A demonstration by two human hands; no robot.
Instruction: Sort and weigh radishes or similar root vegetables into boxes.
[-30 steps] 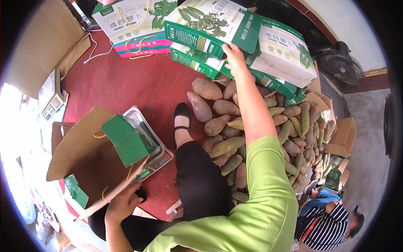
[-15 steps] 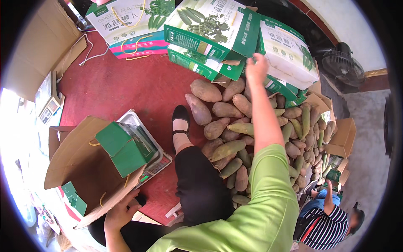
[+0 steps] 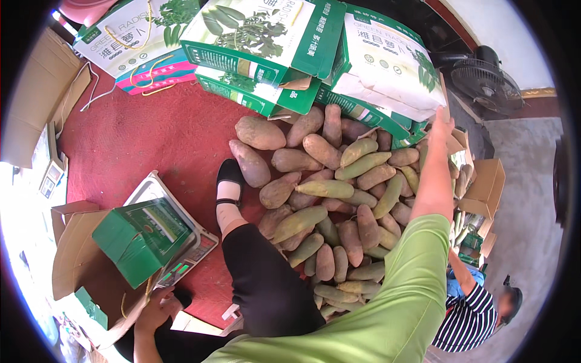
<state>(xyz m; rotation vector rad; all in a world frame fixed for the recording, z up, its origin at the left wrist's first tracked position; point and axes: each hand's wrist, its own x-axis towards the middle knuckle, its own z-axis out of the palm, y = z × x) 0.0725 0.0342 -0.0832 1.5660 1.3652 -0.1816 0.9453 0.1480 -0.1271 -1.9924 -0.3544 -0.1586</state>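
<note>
My right hand (image 3: 440, 124) is stretched out past a heap of brown and green root vegetables (image 3: 339, 206), fingers apart and empty, at the edge of a green-and-white carton (image 3: 387, 66). My left hand (image 3: 156, 310) grips the flap of an open brown cardboard box (image 3: 82, 260) at the lower left. Beside that box, a small green carton (image 3: 142, 239) sits tilted on a flat weighing scale (image 3: 193, 245). My leg in black trousers, with a black shoe (image 3: 230, 172), reaches onto the red carpet (image 3: 151, 133).
Printed green cartons (image 3: 260, 36) are stacked behind the heap. A floor fan (image 3: 484, 78) stands at the upper right. Small brown boxes (image 3: 484, 187) lie to the right. Another person in a striped shirt (image 3: 469, 314) crouches at the lower right. Flat cardboard (image 3: 36, 91) lies at the left.
My right arm has swung to the right, from the middle cartons across the heap to the right-hand carton. My left hand has stayed on the cardboard flap.
</note>
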